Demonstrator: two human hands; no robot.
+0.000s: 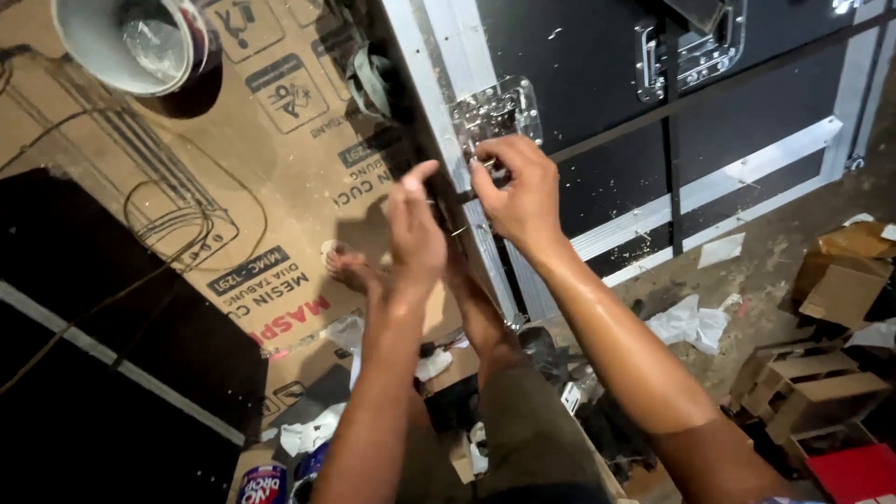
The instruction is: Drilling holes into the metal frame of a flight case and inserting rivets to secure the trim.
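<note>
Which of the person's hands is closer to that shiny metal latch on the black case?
The right hand: its fingertips touch the lower edge of the metal latch. The left hand is held lower and to the latch's left, beside the case's aluminium edge, apart from the latch.

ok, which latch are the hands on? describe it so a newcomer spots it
Start at the big black flight case with silver aluminium edging. Follow its silver corner strip to the shiny recessed butterfly latch there. Unlike the latch higher on the black panel, the right hand fingers touch its lower edge.

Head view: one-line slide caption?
Right hand works a metal latch on a black flight case; left hand beside it.
</note>
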